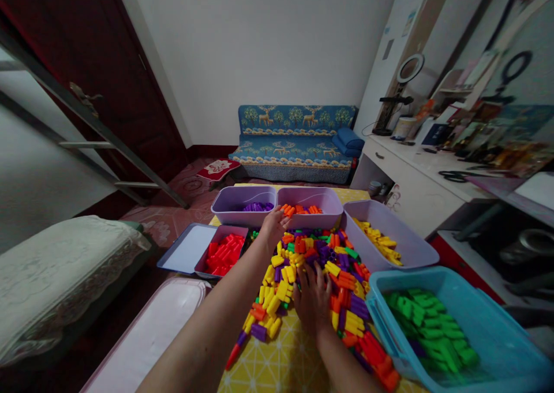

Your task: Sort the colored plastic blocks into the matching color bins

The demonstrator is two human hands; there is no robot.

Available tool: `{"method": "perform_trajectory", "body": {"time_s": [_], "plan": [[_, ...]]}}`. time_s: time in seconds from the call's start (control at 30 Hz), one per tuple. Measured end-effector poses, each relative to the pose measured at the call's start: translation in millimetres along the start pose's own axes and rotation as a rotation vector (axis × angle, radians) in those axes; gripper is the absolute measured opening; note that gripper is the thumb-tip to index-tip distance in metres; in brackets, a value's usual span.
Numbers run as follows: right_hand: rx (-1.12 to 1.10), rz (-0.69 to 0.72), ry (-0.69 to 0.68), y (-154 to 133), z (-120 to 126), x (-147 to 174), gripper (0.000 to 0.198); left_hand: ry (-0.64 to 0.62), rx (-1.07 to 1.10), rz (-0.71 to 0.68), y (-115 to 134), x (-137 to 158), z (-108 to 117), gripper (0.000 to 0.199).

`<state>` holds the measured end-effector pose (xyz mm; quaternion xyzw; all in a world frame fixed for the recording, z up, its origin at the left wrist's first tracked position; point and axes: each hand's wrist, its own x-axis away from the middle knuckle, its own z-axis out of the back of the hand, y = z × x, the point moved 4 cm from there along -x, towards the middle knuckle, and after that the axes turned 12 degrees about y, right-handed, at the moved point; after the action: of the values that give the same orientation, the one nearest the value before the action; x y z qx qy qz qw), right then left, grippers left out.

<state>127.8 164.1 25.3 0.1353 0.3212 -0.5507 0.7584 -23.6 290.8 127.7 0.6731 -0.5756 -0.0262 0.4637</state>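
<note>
My left hand reaches forward to the near rim of a lilac bin with orange blocks inside. Orange plastic building blocks show at its fingertips, and the fingers are closed around them. Palm down, my right hand rests on the mixed pile of blocks, its fingers apart and touching pieces; nothing shows gripped in it. Yellow, purple, orange, red and green pieces make up the pile.
Around the pile stand a lilac bin of purple blocks, one of yellow, a box of red and a teal bin of green. A pale pink lid lies left. A sofa is beyond the yellow-covered table.
</note>
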Motion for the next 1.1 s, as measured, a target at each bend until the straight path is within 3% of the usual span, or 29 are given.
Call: {"method": "perform_trajectory", "body": {"time_s": [0.2,0.43,1.1], "plan": [[-0.006,0.01,0.044,-0.8,0.4,1.9,0.037,0.075,0.006,0.039,-2.1,-13.1,-10.7,0.019],[-0.017,-0.005,0.048,0.0,-4.5,4.5,0.039,0.071,0.014,0.065,-2.5,-16.2,-10.2,0.01],[-0.005,-0.002,-0.016,0.5,-1.8,2.2,0.039,0.034,-0.005,0.073,-4.1,-16.7,-5.7,0.014]]}}
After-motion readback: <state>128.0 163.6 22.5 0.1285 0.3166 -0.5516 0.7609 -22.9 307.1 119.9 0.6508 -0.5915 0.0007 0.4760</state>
